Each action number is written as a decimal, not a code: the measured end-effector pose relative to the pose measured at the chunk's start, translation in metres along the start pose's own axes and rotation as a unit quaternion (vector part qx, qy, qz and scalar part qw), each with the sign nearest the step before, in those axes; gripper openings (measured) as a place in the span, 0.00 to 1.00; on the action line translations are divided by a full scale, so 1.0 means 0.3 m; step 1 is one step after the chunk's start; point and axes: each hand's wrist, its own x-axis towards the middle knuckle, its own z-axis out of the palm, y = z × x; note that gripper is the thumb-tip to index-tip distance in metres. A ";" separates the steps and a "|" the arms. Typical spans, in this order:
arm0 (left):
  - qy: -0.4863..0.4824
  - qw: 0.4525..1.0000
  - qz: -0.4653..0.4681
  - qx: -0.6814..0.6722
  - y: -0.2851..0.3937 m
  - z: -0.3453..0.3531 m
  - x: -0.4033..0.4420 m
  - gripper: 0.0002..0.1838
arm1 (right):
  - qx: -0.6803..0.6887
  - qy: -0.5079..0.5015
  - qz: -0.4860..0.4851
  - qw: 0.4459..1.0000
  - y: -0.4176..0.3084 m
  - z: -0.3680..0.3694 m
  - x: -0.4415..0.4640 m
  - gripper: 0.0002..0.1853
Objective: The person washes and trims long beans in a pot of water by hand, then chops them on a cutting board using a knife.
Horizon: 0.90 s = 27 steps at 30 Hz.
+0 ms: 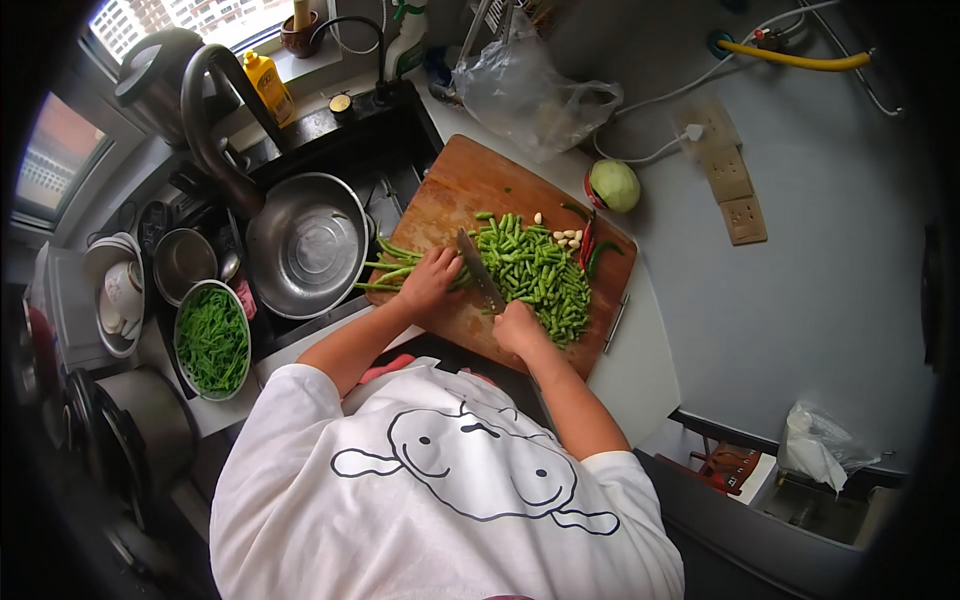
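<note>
On a wooden cutting board point(440, 200), my left hand point(433, 277) is closed over a bunch of long green beans point(395, 262), whose uncut ends stick out to the left. My right hand point(519, 327) grips the handle of a kitchen knife point(480, 270); the handle itself is hidden in my fingers. The blade stands close to my left fingertips, between the whole beans and a heap of chopped green beans point(540, 270). Garlic cloves point(568, 238), red chili peppers point(587, 243) and green ones lie at the board's right side.
Left of the board, a metal basin point(308, 245) sits in the dark sink point(415, 130) under a curved faucet point(200, 120). A bowl of shredded greens point(212, 340) stands on the near-left counter. Beyond the board are a plastic bag point(530, 90) and a round pale-green vegetable point(613, 186).
</note>
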 end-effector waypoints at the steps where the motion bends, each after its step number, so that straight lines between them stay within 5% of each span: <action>1: 0.000 1.000 -0.003 -0.004 -0.009 0.010 -0.006 0.30 | 0.005 -0.042 0.030 0.999 -0.010 -0.009 0.012 0.13; 6: -0.009 0.999 0.038 0.038 -0.040 0.048 -0.015 0.28 | -0.047 -0.088 0.014 0.995 -0.075 -0.029 0.059 0.13; 8: 0.009 0.999 0.034 0.038 -0.044 0.061 -0.021 0.28 | -0.062 0.001 -0.015 0.998 -0.084 0.026 0.095 0.12; 19: 0.050 0.998 0.025 -0.005 -0.024 0.047 -0.028 0.26 | 0.015 0.055 0.038 0.998 -0.103 0.100 0.129 0.13; 25: 0.046 0.999 -0.016 0.020 0.004 0.113 0.013 0.29 | 0.112 0.022 0.029 0.993 0.075 0.106 0.155 0.13; 27: 0.055 0.998 -0.018 0.034 0.022 0.131 0.044 0.30 | 0.060 0.084 -0.001 0.995 0.104 0.099 0.141 0.14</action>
